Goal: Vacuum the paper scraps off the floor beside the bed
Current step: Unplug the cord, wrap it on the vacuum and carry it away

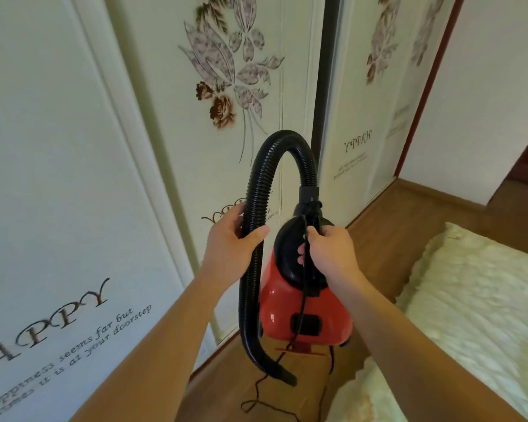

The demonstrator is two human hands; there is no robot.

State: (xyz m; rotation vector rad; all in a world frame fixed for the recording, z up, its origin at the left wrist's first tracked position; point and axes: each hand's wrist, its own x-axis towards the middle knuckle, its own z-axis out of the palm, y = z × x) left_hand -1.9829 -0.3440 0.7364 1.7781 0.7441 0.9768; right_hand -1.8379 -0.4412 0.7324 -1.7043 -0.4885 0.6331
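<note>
Far left of the frame: a pale wardrobe door, filling that side from top to bottom. In its lower left corner, gold lettering reading "HAPPY", the first letter cut by the edge. Beneath it, in slanted script, "Happiness seems far but", then a partly cropped line ending "it is at your doorstep".

On the next panel to the right, a floral print of brown roses and grey leaves at upper centre. Lower down, the same gold word, mostly hidden.

Just left of centre: left hand, fingers and thumb curled round the black ribbed hose, gripping its descending side. Hose rising from the top of the machine, arching at mid-frame, then dropping past that hand to a slanted nozzle at lower centre. Impossible to tell whether the tip touches anything.

Centre: red vacuum cleaner, with a black handle on top and a dark rectangular panel on its flank, hanging over the strip of wooden floor between wardrobe and bed. Right hand wrapped tightly round the handle, fingertips showing through the loop. Black cord running from under the thumb, down the red casing and onto the boards at bottom centre in loose loops.

Right of centre: a mirrored panel, with "HAPPY" reversed and smaller lines below too blurred to read.

Lower right: bed under a pale, fluffy cover.
</note>
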